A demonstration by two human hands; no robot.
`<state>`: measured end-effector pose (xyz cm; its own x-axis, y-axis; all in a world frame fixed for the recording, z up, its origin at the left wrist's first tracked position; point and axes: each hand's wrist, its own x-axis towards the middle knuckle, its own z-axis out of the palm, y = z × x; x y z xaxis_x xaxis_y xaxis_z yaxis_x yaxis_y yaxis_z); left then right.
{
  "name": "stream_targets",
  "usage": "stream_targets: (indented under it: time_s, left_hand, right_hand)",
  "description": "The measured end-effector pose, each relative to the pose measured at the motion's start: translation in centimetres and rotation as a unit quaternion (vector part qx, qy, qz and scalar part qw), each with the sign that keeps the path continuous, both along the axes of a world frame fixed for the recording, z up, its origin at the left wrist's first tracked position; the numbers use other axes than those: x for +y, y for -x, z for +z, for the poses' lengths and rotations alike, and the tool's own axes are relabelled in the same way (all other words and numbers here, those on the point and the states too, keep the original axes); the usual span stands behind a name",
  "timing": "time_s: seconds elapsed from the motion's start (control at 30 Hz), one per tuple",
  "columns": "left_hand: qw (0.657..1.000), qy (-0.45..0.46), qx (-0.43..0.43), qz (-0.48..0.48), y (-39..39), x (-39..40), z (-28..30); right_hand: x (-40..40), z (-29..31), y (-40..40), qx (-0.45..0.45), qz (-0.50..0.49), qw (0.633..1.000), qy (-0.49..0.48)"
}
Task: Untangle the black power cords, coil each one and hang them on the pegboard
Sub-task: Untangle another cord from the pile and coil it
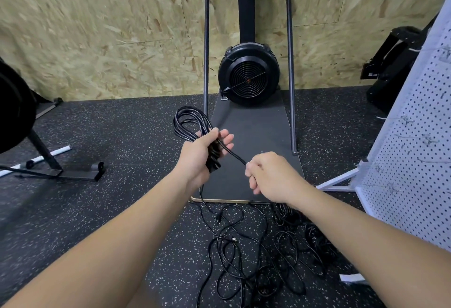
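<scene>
We see both bare arms reaching forward over a speckled black rubber floor [109, 122]. The left hand [199, 155] is wrapped around a coiled black power cord [189, 121], its fingers [225, 137] curled round the gathered loops, with the thumb lying along the bundle; the coil stands up and away from the hand, toward the wall. From that bundle a single taut strand of cord [235, 156] runs down to the right hand [271, 173], whose fingers [250, 168] are curled and pinch the strand near its end. A further length of the same cord hangs from under the left hand down to the floor. There, below and between the arms, lies a loose tangle of black power cords [258, 254], loops crossing one another, with small plugs showing among them. The white pegboard [412, 141] stands at the right edge on a white frame, with thin metal hooks [405, 119] sticking out of it; none of the hooks we can make out carries a cord. Straight ahead stands a black fan-wheel exercise machine [249, 76] with a dark base plate, set against a chipboard wall [97, 27]
</scene>
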<state>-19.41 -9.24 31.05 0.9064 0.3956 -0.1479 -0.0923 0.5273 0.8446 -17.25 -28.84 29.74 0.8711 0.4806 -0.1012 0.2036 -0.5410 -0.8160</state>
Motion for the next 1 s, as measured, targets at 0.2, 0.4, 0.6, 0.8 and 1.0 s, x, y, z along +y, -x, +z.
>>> stream_targets:
  time_s: [0.2,0.4,0.6,0.8,1.0]
  left_hand:
    - [0.998,-0.018,-0.028,-0.053,0.3,-0.6,-0.2]
    - [0.999,-0.029,0.008,-0.019,-0.1,0.4,0.0]
    - [0.997,-0.048,0.038,0.042,-1.0,0.9,-0.4]
    - [0.962,-0.204,0.133,-0.119,0.4,-0.5,0.0]
    - [0.909,-0.142,0.105,-0.378,2.1,-3.1,-1.1]
  right_hand:
    - [0.0,0.9,0.6,0.208,0.083,0.972,-0.067]
    - [-2.1,2.7,-0.3,0.119,0.191,0.971,-0.08]
    - [-3.8,3.6,-2.0,-0.046,0.074,0.996,-0.011]
    - [-3.1,4.6,-1.1,-0.211,0.126,0.966,-0.078]
    - [-2.9,3.8,-2.0,-0.186,0.038,0.979,-0.067]
